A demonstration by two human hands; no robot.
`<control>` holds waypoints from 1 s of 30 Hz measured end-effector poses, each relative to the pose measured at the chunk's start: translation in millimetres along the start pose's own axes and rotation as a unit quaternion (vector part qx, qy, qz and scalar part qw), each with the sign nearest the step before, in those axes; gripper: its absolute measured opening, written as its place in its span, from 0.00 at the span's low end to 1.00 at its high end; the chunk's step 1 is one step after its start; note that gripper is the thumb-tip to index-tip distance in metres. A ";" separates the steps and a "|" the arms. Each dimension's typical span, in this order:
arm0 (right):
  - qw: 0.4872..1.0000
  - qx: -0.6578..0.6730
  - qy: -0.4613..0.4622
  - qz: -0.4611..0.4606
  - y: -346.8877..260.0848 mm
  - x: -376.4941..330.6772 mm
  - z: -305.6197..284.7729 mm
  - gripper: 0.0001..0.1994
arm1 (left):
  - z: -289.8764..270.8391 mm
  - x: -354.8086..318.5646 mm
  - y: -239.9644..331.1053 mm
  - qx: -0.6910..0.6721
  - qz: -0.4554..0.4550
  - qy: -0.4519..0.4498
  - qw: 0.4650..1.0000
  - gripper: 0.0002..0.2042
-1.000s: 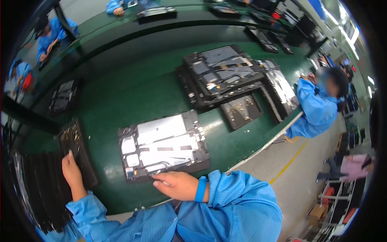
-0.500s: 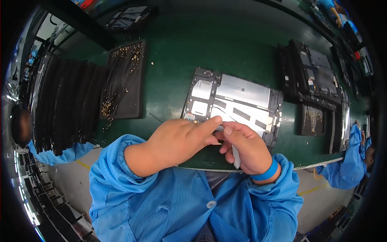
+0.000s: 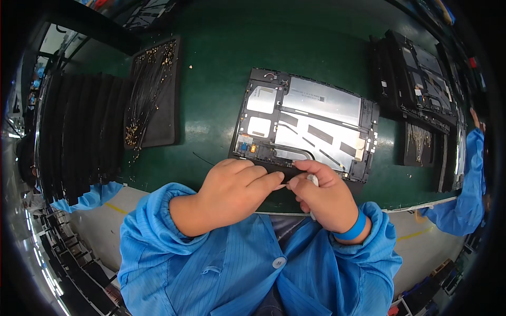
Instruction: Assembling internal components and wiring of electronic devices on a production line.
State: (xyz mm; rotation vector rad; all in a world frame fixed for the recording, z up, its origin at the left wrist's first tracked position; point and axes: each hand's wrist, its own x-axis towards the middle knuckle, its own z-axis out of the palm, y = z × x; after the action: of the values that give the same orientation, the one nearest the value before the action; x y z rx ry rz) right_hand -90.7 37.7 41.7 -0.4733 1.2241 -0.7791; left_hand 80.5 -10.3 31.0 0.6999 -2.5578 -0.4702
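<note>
An opened flat device (image 3: pixel 321 113), with silver panels in a black frame, lies on the green table before me. Both hands meet at its near edge, fingertips almost touching. My left hand (image 3: pixel 234 192) is closed in a pinch, and a thin black cable (image 3: pixel 203 159) sticks out from behind it to the left. The rest of that cable is hidden under the fingers. My right hand (image 3: pixel 329 200) is closed around a whitish stick-like tool (image 3: pixel 313 180), with its thumb and forefinger at the left fingertips. A tiny piece between the fingertips is too small to name.
A dark tray (image 3: pixel 167 116) of black cables with gold ends lies to the left, beside a row of black trays (image 3: pixel 79 137). More opened devices (image 3: pixel 421 79) are stacked on the right, above another cable tray (image 3: pixel 418 145). Co-workers' blue sleeves (image 3: pixel 466 195) show at both sides.
My left fingers have drawn back from the device toward me and now pinch beside my right thumb. The tool has turned in my right hand. The device's lower left corner shows more.
</note>
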 end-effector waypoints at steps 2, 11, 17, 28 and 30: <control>0.999 0.011 0.041 -0.022 7.5 -0.7 -0.1 0.18 | 7.5 -3.3 -0.1 0.011 -0.019 0.010 1.000 0.10; 0.908 -0.007 0.220 -0.356 17.4 18.0 3.2 0.20 | 29.5 -1.7 -3.3 0.052 -0.070 0.032 0.996 0.10; 0.829 -0.130 0.197 -0.507 35.3 38.1 -2.8 0.15 | 30.1 -2.4 -1.8 0.064 -0.073 0.021 0.995 0.11; 0.825 -0.149 0.169 -0.519 36.9 41.2 -3.6 0.14 | 26.5 -0.9 -0.2 0.064 -0.082 0.000 0.995 0.13; 0.828 -0.144 0.171 -0.514 38.0 41.6 -4.3 0.14 | 26.5 -1.7 -0.4 0.061 -0.083 -0.002 0.995 0.13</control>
State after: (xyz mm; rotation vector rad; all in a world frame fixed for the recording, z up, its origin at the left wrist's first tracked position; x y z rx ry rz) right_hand -78.7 32.0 -13.2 -1.3493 1.3952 -1.6536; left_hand 68.7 -4.4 7.9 0.9608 -2.5602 -0.3695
